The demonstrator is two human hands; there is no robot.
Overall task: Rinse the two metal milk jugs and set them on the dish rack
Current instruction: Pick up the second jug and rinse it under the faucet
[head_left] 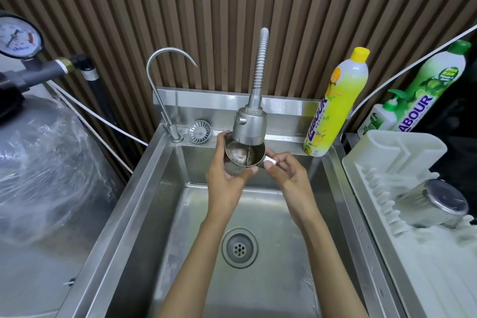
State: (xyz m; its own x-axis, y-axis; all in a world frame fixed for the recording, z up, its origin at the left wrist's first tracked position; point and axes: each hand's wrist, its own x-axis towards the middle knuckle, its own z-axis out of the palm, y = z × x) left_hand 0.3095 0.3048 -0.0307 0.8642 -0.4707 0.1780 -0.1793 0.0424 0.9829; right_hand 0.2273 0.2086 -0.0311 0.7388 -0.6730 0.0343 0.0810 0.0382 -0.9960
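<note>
Now left hand point(224, 176) wraps the milk jug point(240, 156) while right hand point(287, 175) pinches its handle point(270, 161).

view: head | body: one person's two forearms and hands | left hand point(225, 178): bare, nails cut short | right hand point(286, 175): bare, thumbnail cut short | forearms: bare and slim, uncovered along all the length in view

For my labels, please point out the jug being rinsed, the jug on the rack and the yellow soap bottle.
held milk jug point(238, 156): head view, inner wall.
racked milk jug point(447, 200): head view, round base.
yellow soap bottle point(335, 108): head view, label.
</note>
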